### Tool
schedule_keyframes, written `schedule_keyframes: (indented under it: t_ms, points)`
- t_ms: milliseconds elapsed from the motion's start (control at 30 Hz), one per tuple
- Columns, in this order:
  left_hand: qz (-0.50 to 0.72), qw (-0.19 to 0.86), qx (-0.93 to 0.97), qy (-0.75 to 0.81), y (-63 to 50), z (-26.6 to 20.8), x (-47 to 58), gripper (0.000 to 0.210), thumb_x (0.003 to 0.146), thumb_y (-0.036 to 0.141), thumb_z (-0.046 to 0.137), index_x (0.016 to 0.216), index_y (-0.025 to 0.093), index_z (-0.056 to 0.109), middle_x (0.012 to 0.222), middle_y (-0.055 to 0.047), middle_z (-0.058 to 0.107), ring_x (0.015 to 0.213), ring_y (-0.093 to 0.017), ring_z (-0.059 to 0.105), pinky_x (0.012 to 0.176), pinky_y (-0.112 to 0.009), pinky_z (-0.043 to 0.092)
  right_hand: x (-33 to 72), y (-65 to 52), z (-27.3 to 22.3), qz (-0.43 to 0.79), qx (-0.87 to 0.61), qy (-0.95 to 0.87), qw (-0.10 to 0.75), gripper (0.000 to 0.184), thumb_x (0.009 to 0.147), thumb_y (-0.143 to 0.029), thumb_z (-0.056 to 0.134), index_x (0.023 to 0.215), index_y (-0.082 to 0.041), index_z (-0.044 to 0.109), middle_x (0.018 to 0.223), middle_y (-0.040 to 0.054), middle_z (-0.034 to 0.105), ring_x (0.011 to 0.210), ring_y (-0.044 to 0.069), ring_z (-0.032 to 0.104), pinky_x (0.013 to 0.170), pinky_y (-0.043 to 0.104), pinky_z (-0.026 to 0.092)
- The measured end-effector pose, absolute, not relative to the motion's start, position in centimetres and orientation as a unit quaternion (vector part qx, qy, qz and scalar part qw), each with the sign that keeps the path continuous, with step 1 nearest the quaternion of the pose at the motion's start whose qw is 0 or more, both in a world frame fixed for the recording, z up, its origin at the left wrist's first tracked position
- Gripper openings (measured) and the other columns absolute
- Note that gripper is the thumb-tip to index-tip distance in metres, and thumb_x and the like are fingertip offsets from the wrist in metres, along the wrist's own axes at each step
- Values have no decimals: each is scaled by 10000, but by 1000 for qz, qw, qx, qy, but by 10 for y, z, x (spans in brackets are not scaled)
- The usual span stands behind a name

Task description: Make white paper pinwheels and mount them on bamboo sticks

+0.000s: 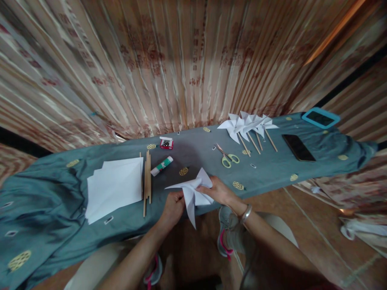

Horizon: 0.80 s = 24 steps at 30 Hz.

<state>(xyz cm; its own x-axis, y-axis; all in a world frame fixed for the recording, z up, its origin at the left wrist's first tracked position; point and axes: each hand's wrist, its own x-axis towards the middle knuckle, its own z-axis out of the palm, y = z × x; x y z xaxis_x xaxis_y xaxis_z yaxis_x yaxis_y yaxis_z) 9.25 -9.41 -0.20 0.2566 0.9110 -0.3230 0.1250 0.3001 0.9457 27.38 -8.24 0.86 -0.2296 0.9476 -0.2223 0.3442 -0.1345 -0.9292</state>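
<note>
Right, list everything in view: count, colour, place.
Held pinwheel: 1, white, front centre
Stick pinwheels: about 4, white, back right
Paper: stack, white, left
Loose sticks: several, tan, beside paper
Tube: 1, green and white, by sticks
Box: 1, red, back edge
Scissors: 1, green, centre
Phone: 1, black, right
Framed object: 1, blue, far right
Cloth: 1, teal, beneath
Curtain: uncounted, beige, behind
Floor: 1, brown, below
Bracelet: 1, silver, right wrist
Shoes: 2, grey, below
Trousers: pair, pale, below
Left hand, right hand: 1 each, bare, on pinwheel
</note>
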Motion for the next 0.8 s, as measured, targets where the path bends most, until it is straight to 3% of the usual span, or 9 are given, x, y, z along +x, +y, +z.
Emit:
schedule_keyframes:
  t_ms: [167,333,600,800]
  points:
    - [324,586,536,514,-96,1,92,287,646,376,597,482,146,651,525,-15,588,584,-167,506,514,-229,379,272,-85,9,518,-542,-587,305,397,677,-539,609,527,-187,507,512,-23,435,505,100,361,454,220,276]
    - [326,543,562,533,-99,10,91,299,684,349,534,502,144,652,542,-12,581,579,-162,493,524,-231,375,267,-86,5,526,-547,-567,321,405,690,-549,630,566,-175,536,531,-17,469,516,105,391,462,225,311]
    - [340,470,600,552,-94,22,88,271,675,301,520,498,146,655,539,-29,595,584,-175,509,559,-247,360,257,-82,4,528,-530,-543,383,389,689,-540,677,595,-172,590,558,0,550,542,128,477,488,232,375]
    - [353,482,580,554,-85,28,89,240,644,307,584,477,151,658,521,-19,611,599,-186,521,563,-245,375,254,-72,6,535,-532,-527,392,418,664,-558,700,654,-144,644,592,9,601,563,131,511,502,234,400]
